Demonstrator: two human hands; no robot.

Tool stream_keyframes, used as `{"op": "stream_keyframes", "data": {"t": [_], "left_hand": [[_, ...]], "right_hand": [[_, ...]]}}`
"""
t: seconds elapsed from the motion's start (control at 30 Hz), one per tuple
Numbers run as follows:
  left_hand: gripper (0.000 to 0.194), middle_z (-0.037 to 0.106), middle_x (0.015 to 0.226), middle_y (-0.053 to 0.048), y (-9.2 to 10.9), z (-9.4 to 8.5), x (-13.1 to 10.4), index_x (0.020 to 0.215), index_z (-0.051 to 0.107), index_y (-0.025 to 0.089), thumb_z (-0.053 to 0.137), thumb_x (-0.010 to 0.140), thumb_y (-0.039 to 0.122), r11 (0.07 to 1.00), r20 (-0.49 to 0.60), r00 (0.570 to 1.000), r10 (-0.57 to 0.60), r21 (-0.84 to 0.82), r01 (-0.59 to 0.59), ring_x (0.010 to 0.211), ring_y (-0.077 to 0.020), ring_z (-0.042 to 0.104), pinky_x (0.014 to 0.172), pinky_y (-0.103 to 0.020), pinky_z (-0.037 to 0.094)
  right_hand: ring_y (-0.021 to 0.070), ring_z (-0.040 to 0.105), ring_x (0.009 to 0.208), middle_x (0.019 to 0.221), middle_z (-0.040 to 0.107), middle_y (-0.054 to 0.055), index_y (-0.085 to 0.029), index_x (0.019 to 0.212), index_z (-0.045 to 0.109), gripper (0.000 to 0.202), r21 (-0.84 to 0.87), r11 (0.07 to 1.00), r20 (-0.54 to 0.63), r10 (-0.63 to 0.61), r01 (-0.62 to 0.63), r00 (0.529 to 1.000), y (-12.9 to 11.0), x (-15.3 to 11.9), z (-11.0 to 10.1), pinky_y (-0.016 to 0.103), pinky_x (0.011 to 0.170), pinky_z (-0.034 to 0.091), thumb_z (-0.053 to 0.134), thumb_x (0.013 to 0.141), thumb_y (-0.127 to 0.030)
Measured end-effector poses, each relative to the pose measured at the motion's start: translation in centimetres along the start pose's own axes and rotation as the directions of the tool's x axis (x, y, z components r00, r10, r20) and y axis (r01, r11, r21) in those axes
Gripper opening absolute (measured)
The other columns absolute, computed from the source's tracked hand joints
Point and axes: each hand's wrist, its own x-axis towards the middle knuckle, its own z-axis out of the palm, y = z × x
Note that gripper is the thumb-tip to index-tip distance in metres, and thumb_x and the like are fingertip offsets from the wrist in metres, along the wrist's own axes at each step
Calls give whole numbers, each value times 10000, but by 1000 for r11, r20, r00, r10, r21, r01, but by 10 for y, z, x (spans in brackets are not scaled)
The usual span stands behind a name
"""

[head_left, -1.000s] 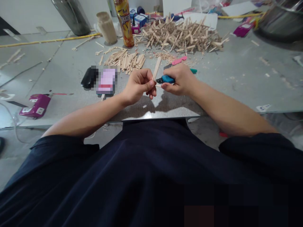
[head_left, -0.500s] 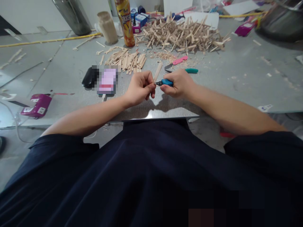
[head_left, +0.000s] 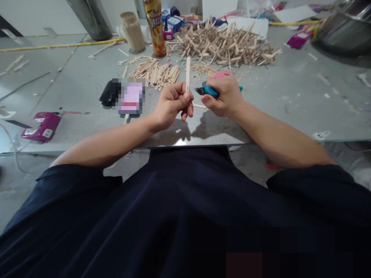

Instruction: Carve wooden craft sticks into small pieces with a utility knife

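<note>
My left hand pinches the lower end of a flat wooden stick, which points upward away from me. A small slot or split shows in the stick near my fingertips. To its right, my right hand is wrapped round blue-handled pliers; their dark jaws face the stick without touching it. On the table, a thin wooden piece lies between the hands. Behind my right hand lies a pink-handled knife, partly hidden.
Behind the hands are a small pile of sticks and a large heap of wood pieces. A phone and a black case lie left. A bottle and a jar stand at the back.
The stick has turned more upright in my left hand. My right hand has drawn the pliers back to the right, away from it. A thin wooden piece now shows on the table between them.
</note>
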Motion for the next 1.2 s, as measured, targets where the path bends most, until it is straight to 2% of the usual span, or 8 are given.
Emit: {"op": "stream_keyframes", "data": {"t": [0.13, 0.33, 0.47, 0.63, 0.87, 0.97, 1.07, 1.2], "left_hand": [[660, 670, 604, 69, 0, -2, 0, 903, 612, 247, 926, 960, 824, 1000, -2, 1000, 4, -7, -4, 390, -101, 568, 403, -229, 437], [660, 674, 681, 62, 9, 2, -2, 878, 656, 223, 1004, 899, 784, 1000, -19, 1000, 13, -26, -14, 444, -96, 636, 380, -205, 431], [665, 661, 679, 65, 9, 1, -2, 885, 690, 218, 1002, 886, 805, 1000, -9, 1000, 11, -7, -12, 432, -93, 616, 379, -212, 460], [681, 678, 699, 59, 7, -1, 0, 903, 712, 219, 970, 892, 849, 999, -4, 1000, 28, 24, -27, 430, -90, 608, 392, -221, 491], [615, 668, 638, 58, 7, 0, -1, 870, 721, 225, 1018, 891, 764, 999, 4, 1000, 23, -33, -23, 417, -103, 608, 375, -219, 451], [584, 654, 582, 51, 6, -3, 0, 856, 718, 225, 988, 941, 736, 1000, 34, 999, 26, -9, -25, 402, -119, 606, 380, -229, 432], [568, 666, 576, 40, 3, -8, 0, 866, 718, 223, 941, 996, 729, 999, 64, 997, 33, 24, -35, 405, -130, 614, 399, -245, 446], [538, 685, 584, 33, 2, -10, 1, 878, 721, 235, 924, 1018, 714, 999, 75, 997, 33, 20, -35, 437, -128, 633, 415, -255, 466]], "right_hand": [[253, 430, 655, 660, 412, 22, -305, 764, 364, 829, 26, 1000, 11, -1, 1, 1000, 8, -1, -5, 467, 707, 315, 450, 997, -1095], [276, 453, 679, 669, 418, 34, -303, 774, 368, 763, -12, 1000, 77, -11, 12, 997, 3, 0, -6, 469, 702, 300, 506, 1009, -1016], [288, 475, 703, 646, 409, 34, -304, 777, 378, 763, -23, 999, 108, 44, -42, 993, 0, 1, -8, 470, 697, 315, 578, 989, -1009], [282, 479, 707, 653, 454, 44, -305, 760, 382, 783, -31, 999, 89, 44, -42, 995, 2, 1, -8, 473, 702, 316, 609, 968, -1025], [274, 512, 682, 671, 475, 39, -297, 758, 360, 633, -120, 993, 91, 7, 4, 996, 5, 0, -8, 458, 679, 318, 706, 1014, -761], [276, 535, 683, 667, 483, 31, -290, 758, 357, 604, -145, 989, 109, 43, -27, 993, 4, 0, -8, 451, 679, 332, 771, 1000, -657], [297, 572, 711, 661, 499, 35, -292, 755, 376, 595, -172, 983, 127, 84, -62, 988, 2, 0, -9, 454, 683, 355, 810, 994, -621], [329, 616, 772, 677, 547, 55, -297, 766, 398, 591, -192, 978, 125, 110, -84, 986, 0, 0, -10, 468, 691, 372, 791, 1001, -671]]}}
